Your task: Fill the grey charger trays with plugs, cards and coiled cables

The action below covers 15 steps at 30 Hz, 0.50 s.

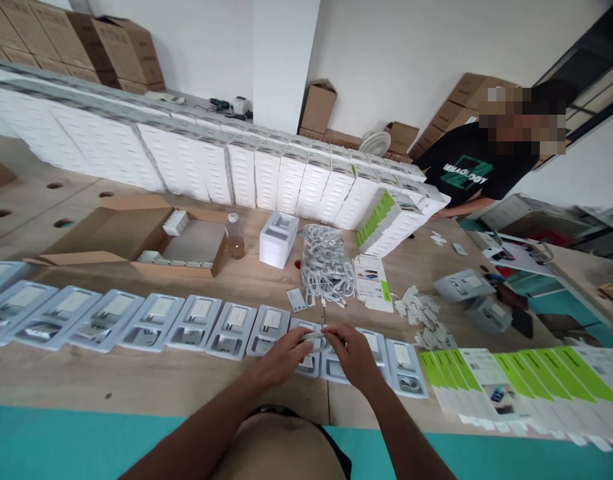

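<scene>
Both hands meet over the row of clear plastic trays (151, 323) lining the near edge of the tabletop (136, 380). The left hand (285, 357) and right hand (354, 353) pinch a coiled white cable (314, 338) between their fingertips, just above a tray in that row. Behind the row lies a heap of bagged cables (326, 263), with a small bottle (234, 235) left of it.
</scene>
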Motion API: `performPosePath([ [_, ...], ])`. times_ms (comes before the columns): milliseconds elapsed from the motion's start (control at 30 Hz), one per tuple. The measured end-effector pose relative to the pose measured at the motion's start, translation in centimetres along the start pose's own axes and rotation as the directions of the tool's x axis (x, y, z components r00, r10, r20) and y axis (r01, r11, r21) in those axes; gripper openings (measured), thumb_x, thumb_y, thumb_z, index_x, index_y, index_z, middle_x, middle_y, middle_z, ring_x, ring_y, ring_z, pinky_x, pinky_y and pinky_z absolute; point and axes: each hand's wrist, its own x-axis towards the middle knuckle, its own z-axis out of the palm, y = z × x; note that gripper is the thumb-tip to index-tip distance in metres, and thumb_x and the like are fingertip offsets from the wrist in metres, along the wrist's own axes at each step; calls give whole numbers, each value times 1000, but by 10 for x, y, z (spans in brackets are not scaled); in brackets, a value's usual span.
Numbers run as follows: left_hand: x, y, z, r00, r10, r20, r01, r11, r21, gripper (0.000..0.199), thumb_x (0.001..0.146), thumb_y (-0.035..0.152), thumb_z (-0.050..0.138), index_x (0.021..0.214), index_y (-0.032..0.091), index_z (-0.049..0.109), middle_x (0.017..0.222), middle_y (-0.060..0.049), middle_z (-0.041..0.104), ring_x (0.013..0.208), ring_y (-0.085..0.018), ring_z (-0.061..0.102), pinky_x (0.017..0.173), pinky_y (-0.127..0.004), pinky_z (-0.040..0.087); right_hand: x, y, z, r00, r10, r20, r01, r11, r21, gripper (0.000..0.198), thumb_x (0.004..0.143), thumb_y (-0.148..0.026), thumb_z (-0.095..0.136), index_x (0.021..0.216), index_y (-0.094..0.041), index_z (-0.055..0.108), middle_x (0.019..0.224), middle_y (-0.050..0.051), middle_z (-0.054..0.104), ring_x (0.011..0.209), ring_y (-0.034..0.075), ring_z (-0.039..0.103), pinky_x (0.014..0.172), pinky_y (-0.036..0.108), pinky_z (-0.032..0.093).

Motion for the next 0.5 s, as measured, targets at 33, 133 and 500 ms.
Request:
performPosePath([
  [33, 1, -3, 0, 997, -62, 53, 66, 996, -65, 29, 89, 40, 39, 97, 17, 54, 79, -2, 56, 71, -16, 58, 61, -28, 46, -1, 0, 1, 1000, -24, -2, 24, 1000, -20, 21, 93, -30, 51, 96, -22, 70, 90, 4, 69, 86, 19, 64, 79, 31, 48],
  [133, 3, -12, 0, 986, -116, 119, 127, 988, -88, 36, 89, 49, 33, 90, 17, 50, 82, -3, 57, 67, -16, 63, 48, -23, 42, 0, 1, 1, 991, -113, 66, 122, 982, -142, 19, 94, -27, 50, 99, -22, 68, 92, 5, 68, 88, 18, 62, 80, 29, 47],
  [500, 8, -30, 6, 982, 15, -189, 48, 945, 325, 14, 90, 26, 40, 79, 21, 48, 69, -3, 55, 69, -20, 53, 70, -34, 36, 7, -19, 16, 992, 129, 14, -119, 948, -297, 16, 91, -29, 51, 82, -22, 62, 68, 1, 66, 63, 18, 60, 58, 28, 38],
])
